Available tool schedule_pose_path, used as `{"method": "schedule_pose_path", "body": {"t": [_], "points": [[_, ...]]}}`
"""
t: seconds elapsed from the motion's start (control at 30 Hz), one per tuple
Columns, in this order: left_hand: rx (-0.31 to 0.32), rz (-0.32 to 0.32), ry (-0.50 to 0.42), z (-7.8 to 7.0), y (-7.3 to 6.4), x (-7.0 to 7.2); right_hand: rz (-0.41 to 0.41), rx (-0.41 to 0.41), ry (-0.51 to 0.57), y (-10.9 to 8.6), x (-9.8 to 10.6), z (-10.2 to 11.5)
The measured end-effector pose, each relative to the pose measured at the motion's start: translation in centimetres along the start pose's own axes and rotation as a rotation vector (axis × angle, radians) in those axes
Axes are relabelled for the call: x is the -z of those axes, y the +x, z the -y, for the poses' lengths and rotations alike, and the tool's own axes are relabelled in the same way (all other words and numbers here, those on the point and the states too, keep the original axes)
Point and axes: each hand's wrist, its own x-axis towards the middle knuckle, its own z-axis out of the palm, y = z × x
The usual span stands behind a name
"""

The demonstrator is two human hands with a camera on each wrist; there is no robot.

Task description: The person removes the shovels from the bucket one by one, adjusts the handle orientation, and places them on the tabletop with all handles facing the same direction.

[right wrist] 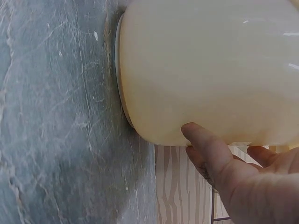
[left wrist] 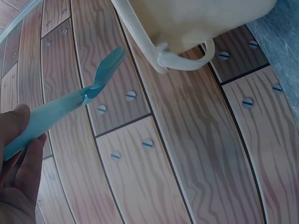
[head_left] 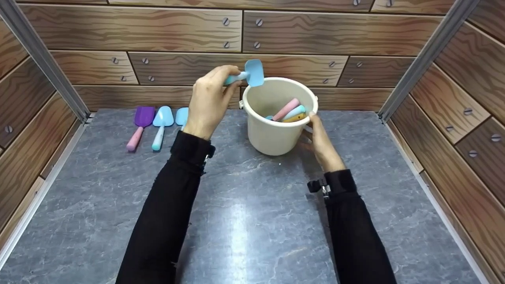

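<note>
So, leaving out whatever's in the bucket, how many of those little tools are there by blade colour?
Purple: 1 (a purple-bladed tool on the table)
Light blue: 3 (a trowel and a partly hidden tool on the table, a held tool in the left hand)
Total: 4

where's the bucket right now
In the head view, the cream bucket stands on the grey table slightly right of centre, near the plank-patterned wall, with the right hand against its right side.
</note>
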Motion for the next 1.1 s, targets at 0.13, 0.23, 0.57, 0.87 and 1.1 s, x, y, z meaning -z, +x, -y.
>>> {"method": "schedule_pose_path", "body": {"t": [0.13,0.23,0.57,0.87,1.1], "points": [[0.019,-0.025,0.003,0.7,-0.5,0.2,-0.007,-0.001,-0.003,0.0,0.1,-0.1],[0.037,-0.043,0.003,1.3,-0.8,0.3,-0.011,-0.002,-0.009,0.0,0.1,-0.2],[0.121,-0.069,0.033,3.2,-2.1,0.3,-0.012,-0.008,-0.01,0.1,0.3,-0.1],[0.201,-0.069,0.074,5.0,-3.0,0.1,-0.006,0.0,-0.012,0.0,0.2,-0.2],[0.23,-0.039,0.096,6.1,-4.0,-0.4,-0.008,-0.003,-0.015,-0.2,0.2,-0.2]]}}
